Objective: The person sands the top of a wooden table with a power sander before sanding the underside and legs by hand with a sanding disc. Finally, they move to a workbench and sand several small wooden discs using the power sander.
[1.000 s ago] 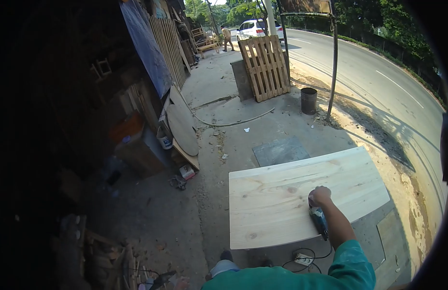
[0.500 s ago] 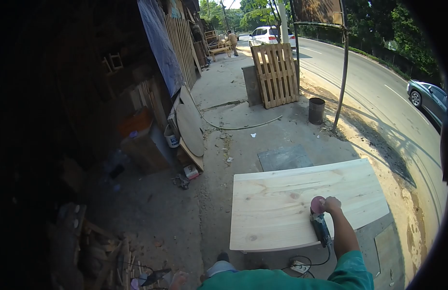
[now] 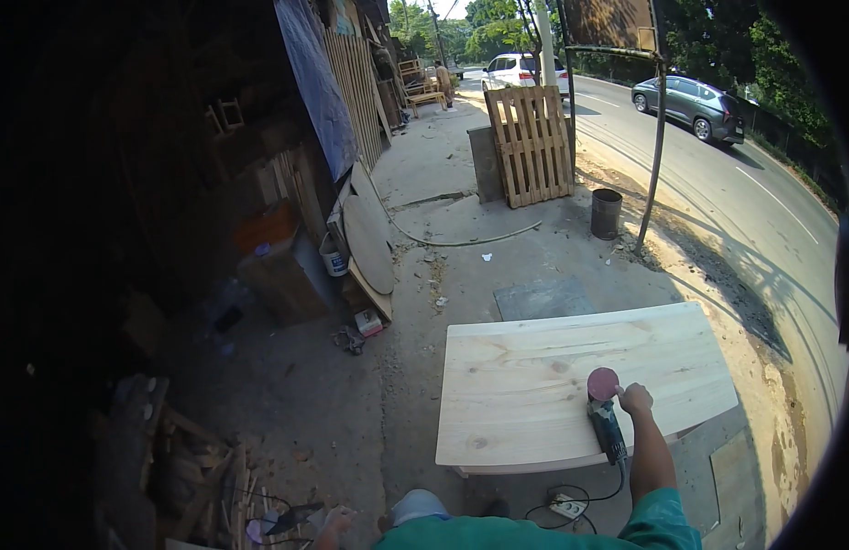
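Observation:
My right hand is beside the pink disc of a dark green angle grinder. Its fingers are curled, one reaching to the disc's right edge; what they hold, if anything, is too small to name. The grinder lies disc up on a pale wooden panel, its handle end at the near edge. Low on the left, my left hand is blurred next to a pile of scrap wood, its fingers unclear.
A power strip with a black cord lies below the panel's near edge. Beyond stand a wooden pallet, a rusty bin, a thin post and a round board. Cars and a person are farther off.
My right hand has drawn back slightly from the disc, toward the lower right. The dark car on the road has moved left and farther away. The view has shifted a little.

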The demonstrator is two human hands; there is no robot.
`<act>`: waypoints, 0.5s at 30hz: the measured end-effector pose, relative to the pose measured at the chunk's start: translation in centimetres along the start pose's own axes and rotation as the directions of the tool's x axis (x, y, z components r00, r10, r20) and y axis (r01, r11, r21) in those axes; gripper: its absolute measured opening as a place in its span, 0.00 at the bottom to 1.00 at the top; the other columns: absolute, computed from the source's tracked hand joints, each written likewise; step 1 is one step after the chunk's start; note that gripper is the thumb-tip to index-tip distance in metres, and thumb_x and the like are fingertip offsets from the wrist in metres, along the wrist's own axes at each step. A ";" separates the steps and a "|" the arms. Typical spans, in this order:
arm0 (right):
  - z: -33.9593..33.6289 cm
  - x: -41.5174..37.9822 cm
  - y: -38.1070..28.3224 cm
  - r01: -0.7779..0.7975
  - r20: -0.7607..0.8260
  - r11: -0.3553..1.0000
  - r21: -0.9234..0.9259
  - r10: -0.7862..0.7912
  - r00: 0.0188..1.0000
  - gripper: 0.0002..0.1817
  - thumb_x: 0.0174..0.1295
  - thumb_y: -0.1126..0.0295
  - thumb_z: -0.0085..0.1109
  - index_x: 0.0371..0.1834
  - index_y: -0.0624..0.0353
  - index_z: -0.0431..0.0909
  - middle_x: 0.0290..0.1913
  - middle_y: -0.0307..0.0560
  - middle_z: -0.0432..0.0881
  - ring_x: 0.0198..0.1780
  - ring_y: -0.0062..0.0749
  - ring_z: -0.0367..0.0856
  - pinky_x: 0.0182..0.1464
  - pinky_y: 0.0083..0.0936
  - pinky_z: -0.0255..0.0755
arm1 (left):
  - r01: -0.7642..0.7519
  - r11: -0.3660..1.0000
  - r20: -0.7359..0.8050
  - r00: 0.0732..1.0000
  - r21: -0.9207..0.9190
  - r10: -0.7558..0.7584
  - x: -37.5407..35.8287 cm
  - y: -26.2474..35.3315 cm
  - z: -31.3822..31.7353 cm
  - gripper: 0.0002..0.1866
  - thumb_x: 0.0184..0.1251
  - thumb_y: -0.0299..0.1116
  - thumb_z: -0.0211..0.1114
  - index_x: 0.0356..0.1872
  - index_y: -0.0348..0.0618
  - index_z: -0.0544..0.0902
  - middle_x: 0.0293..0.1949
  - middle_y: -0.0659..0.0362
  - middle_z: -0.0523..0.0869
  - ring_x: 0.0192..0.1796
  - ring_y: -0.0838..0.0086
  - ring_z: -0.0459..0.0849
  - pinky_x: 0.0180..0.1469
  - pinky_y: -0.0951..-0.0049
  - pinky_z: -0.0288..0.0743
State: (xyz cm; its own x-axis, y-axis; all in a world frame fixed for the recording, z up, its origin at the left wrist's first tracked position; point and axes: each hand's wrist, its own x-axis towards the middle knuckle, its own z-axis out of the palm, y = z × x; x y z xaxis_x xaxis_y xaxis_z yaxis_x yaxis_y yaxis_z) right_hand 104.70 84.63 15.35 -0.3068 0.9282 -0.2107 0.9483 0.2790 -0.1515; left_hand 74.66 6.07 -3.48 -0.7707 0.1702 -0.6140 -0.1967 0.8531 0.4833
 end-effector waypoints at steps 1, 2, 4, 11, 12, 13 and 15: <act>0.8 -0.6 0.7 -0.013 -0.021 1.000 0.023 0.013 1.000 0.32 0.68 0.40 0.54 0.42 0.65 0.86 0.46 0.63 0.87 0.50 0.55 0.86 0.52 0.46 0.79 | -0.010 1.000 0.008 1.000 0.012 0.010 -0.5 0.0 -0.1 0.20 0.64 0.50 0.69 0.45 0.43 0.89 0.32 0.53 0.90 0.29 0.66 0.87 0.35 0.65 0.81; 1.7 -1.3 1.6 -0.026 -0.044 0.999 0.047 0.028 0.999 0.32 0.68 0.41 0.55 0.42 0.65 0.86 0.46 0.64 0.87 0.51 0.56 0.86 0.52 0.46 0.79 | -0.002 1.000 0.014 1.000 0.009 0.002 -0.9 -0.2 0.0 0.19 0.64 0.49 0.69 0.45 0.43 0.89 0.33 0.54 0.89 0.30 0.67 0.87 0.34 0.65 0.81; 3.7 -3.5 4.2 -0.070 -0.049 0.984 0.166 0.080 0.996 0.32 0.67 0.43 0.56 0.40 0.68 0.85 0.44 0.67 0.86 0.50 0.59 0.85 0.53 0.49 0.78 | 0.014 1.000 0.029 0.999 0.002 -0.014 -0.7 -0.6 0.5 0.17 0.66 0.46 0.69 0.45 0.42 0.88 0.34 0.56 0.89 0.31 0.69 0.87 0.34 0.66 0.81; 15.3 -17.4 16.6 -0.520 0.283 0.650 0.554 0.440 0.852 0.22 0.69 0.58 0.61 0.25 0.67 0.74 0.19 0.53 0.77 0.18 0.42 0.79 0.20 0.40 0.74 | -0.032 0.999 0.063 0.998 0.009 0.032 -0.2 -0.7 0.6 0.17 0.67 0.45 0.69 0.47 0.44 0.88 0.36 0.59 0.89 0.34 0.72 0.87 0.35 0.67 0.81; 20.1 -18.7 20.3 -0.607 0.377 0.568 0.556 0.478 0.793 0.19 0.69 0.61 0.62 0.28 0.67 0.74 0.19 0.51 0.76 0.18 0.41 0.79 0.20 0.39 0.73 | -0.068 0.998 0.069 0.995 0.011 0.067 0.1 -1.1 0.7 0.17 0.67 0.46 0.69 0.47 0.45 0.88 0.36 0.59 0.89 0.34 0.72 0.87 0.35 0.67 0.81; 21.3 -21.8 22.0 -0.667 0.428 0.538 0.516 0.512 0.745 0.19 0.69 0.60 0.62 0.28 0.67 0.74 0.19 0.51 0.76 0.18 0.41 0.78 0.21 0.39 0.74 | -0.102 0.995 0.075 0.992 0.012 0.101 0.8 -2.0 1.2 0.18 0.67 0.47 0.69 0.48 0.45 0.88 0.36 0.59 0.90 0.35 0.72 0.88 0.36 0.66 0.81; 22.2 -28.1 23.3 -0.725 0.468 0.514 0.459 0.553 0.689 0.20 0.69 0.59 0.61 0.28 0.66 0.74 0.19 0.50 0.75 0.19 0.40 0.78 0.22 0.39 0.74 | -0.091 0.995 0.107 0.990 -0.028 0.093 1.5 -4.3 1.9 0.18 0.66 0.47 0.69 0.49 0.46 0.88 0.36 0.57 0.90 0.35 0.71 0.88 0.36 0.66 0.81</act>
State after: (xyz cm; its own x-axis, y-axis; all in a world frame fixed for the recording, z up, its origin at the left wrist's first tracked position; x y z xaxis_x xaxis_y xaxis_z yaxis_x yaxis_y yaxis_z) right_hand 133.57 59.56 -3.74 0.2752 0.6784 -0.6812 0.6723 -0.6423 -0.3681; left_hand 75.49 3.59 -7.61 -0.7167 0.3006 -0.6293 -0.1427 0.8200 0.5543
